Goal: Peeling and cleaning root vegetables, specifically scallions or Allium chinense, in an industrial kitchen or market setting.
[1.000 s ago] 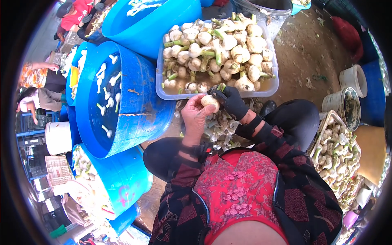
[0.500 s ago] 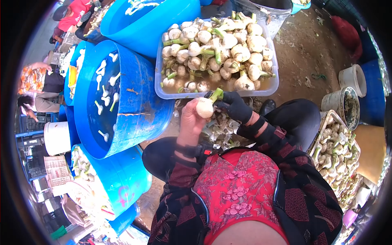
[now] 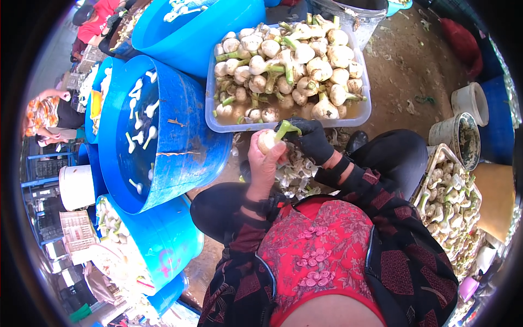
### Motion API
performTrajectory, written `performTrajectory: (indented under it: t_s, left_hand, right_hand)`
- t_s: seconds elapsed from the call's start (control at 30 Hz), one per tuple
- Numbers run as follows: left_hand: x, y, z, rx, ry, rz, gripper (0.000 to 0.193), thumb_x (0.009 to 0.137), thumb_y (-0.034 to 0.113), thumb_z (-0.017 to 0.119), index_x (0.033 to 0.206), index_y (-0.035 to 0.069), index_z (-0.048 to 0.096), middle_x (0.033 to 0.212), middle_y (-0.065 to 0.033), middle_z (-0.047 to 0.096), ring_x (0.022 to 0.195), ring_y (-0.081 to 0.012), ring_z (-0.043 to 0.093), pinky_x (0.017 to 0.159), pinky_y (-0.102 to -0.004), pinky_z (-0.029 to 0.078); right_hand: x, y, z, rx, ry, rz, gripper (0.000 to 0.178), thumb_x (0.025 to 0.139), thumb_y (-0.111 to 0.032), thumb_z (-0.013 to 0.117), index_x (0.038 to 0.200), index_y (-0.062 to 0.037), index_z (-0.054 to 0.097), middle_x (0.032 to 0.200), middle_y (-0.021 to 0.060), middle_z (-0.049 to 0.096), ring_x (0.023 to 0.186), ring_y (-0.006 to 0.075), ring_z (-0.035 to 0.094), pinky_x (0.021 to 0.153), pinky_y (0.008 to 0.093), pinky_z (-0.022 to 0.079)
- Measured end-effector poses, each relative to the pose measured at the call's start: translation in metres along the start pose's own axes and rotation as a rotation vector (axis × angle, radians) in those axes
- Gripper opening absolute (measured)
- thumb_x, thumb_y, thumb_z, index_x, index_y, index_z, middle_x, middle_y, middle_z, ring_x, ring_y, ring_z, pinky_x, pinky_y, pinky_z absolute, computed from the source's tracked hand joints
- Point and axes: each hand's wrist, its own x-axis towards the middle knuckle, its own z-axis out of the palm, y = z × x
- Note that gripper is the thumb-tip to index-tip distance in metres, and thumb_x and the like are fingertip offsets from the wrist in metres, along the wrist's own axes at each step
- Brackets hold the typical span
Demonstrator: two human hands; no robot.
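Note:
My bare left hand [image 3: 263,166] is closed round a white garlic bulb [image 3: 266,141], its short green stem pointing up and to the right. My right hand [image 3: 316,144], in a black fingerless-looking glove, is closed right beside the stem. Its curled fingers hide whatever they may grip. Just beyond both hands stands a clear plastic tub [image 3: 234,128] of murky water, heaped with soiled garlic bulbs [image 3: 318,70]. Pale peelings [image 3: 297,177] lie in a pile below my hands, between my legs.
A blue barrel [image 3: 188,136] with garlic floating in water stands at the left, and more blue tubs [image 3: 169,234] surround it. To the right are a crate of garlic [image 3: 444,201] and buckets [image 3: 456,139]. Other people [image 3: 49,111] sit at the far left.
The bulb has turned in my left hand, and my thumb now lies across its front. My gloved right hand has shifted slightly up and left, closer against the stem.

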Motion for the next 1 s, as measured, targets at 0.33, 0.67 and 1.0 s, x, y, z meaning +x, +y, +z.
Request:
performTrajectory:
  t_s: [0.33,0.67,1.0]
  left_hand:
    - [0.006,-0.011,-0.011,-0.031,-0.028,-0.121,0.038,0.078,0.028,0.067,0.101,0.004,0.049,0.077,-0.0060,0.057,0.055,-0.0112,0.053,0.044,-0.0207,0.040]
    - [0.006,0.000,-0.022,-0.563,-0.302,-0.404,0.047,0.061,0.006,0.065,0.102,0.009,0.041,0.082,-0.0132,0.054,0.060,-0.0204,0.055,0.046,-0.0260,0.043]
    - [0.010,-0.003,-0.022,-0.231,-0.019,-0.077,0.054,0.060,-0.002,0.069,0.107,0.003,0.043,0.094,-0.0060,0.056,0.085,-0.0145,0.057,0.074,-0.0252,0.049]
  right_hand:
    - [-0.003,-0.012,0.011,-0.025,0.126,0.248,0.016,0.074,-0.001,0.065,0.090,0.0019,0.064,0.075,0.0032,0.065,0.066,0.0074,0.058,0.059,0.0242,0.048]
    - [0.021,0.005,-0.021,0.088,0.403,0.381,0.011,0.078,0.000,0.062,0.089,0.0027,0.062,0.073,0.0032,0.062,0.057,0.0075,0.055,0.049,0.0222,0.046]
    - [0.000,-0.025,0.000,-0.416,-0.086,-0.023,0.033,0.069,-0.015,0.069,0.098,-0.0011,0.060,0.094,0.0160,0.060,0.090,0.0320,0.058,0.076,0.0363,0.046]
